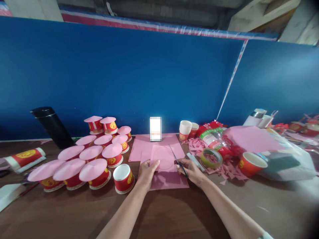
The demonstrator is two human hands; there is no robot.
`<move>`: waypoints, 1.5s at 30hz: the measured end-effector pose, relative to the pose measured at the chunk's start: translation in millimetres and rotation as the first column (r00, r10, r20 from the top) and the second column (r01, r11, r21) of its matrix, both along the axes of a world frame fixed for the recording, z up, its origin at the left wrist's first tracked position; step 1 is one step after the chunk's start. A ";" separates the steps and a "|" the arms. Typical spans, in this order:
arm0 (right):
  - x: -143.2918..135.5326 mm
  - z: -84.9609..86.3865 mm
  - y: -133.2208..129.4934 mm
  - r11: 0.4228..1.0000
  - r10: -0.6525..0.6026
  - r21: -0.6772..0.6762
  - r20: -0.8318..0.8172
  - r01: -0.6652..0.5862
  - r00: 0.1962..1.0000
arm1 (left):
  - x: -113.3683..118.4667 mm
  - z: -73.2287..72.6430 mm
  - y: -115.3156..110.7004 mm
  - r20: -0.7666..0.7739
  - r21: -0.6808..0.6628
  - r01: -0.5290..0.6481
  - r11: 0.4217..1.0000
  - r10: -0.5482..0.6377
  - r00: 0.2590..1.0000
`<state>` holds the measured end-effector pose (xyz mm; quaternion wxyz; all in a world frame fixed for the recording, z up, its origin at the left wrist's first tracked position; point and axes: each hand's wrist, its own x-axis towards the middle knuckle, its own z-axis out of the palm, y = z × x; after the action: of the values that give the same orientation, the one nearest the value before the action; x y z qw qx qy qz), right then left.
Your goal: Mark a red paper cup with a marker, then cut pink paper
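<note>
My left hand (147, 171) grips the left edge of a square of pink paper (163, 156), thumb on top. A faint circle is drawn on that paper. In my right hand (191, 171) is a pair of scissors (178, 161), its blades pointing up and away along the paper's right edge. Whether the blades touch the paper I cannot tell. Beneath lie larger pink sheets (139, 146). Left of my left hand stands a red paper cup (123, 179) with a white top and no pink disc.
Several red cups topped with pink paper cones (93, 169) stand at the left, near a black flask (52, 127). On the right are a roll of tape (211, 158), pink scraps (231, 171), an orange cup (251, 164) and white cups (185, 129). A blue partition (139, 73) rises behind.
</note>
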<state>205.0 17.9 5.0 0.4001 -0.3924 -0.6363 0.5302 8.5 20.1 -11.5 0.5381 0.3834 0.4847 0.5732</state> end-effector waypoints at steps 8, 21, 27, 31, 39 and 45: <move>-1.5 5.9 -2.4 1.000 0.002 0.017 0.026 -0.002 1.000 | -1.7 -2.0 3.5 0.012 0.002 0.061 0.998 -0.061 0.998; 1.5 1.5 0.0 1.000 0.007 0.025 0.046 -0.008 0.999 | -3.1 -1.4 2.5 -0.017 -0.035 0.068 0.997 -0.068 0.998; 1.2 4.4 -1.1 0.999 0.007 0.045 0.058 -0.009 0.998 | -2.5 -1.4 3.5 -0.008 -0.038 0.055 0.998 -0.055 0.998; 0.9 6.6 -1.7 0.999 0.007 0.040 0.062 -0.009 0.998 | -2.6 -1.3 3.1 -0.009 -0.031 0.051 0.998 -0.052 0.999; 0.8 8.0 -2.1 0.999 -0.007 0.037 0.061 0.005 0.998 | -2.7 -0.3 3.4 -0.006 -0.011 0.019 1.000 -0.019 1.000; 1.0 9.7 -2.9 1.000 -0.004 0.029 0.072 0.002 0.997 | -3.1 0.7 4.8 0.015 -0.019 0.025 1.000 -0.024 1.000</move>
<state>206.0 15.0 14.7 0.3834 -0.4065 -0.6572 0.5058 5.4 24.9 -10.8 0.5525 0.3796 0.4814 0.5647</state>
